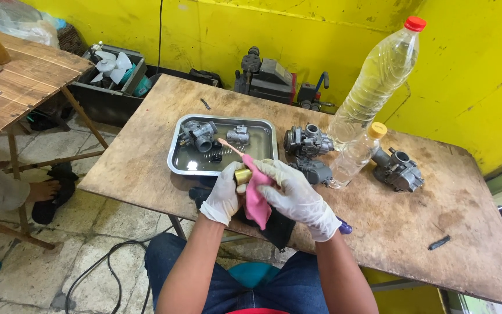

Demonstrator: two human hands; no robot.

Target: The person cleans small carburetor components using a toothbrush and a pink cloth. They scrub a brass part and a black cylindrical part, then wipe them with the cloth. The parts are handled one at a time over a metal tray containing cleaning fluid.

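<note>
Both my hands wear white gloves and meet at the near edge of a wooden table (413,232). My left hand (223,195) grips a small brass cylindrical part (243,175). My right hand (293,193) holds a pink cloth (255,200) against that part, along with a thin pink stick (229,147) that points toward a metal tray (268,156). A dark cloth (277,228) lies under my hands. In the tray lie a carburetor body (199,134) and a smaller metal piece (238,135) in shallow liquid.
Two carburetors (305,141) (398,169) and a darker part (315,170) sit right of the tray. A tall clear bottle with a red cap (379,75) and a small yellow-capped bottle (355,156) stand between them. A second wooden table (24,87) with wrenches stands left. Another person's foot (42,190) rests on the floor.
</note>
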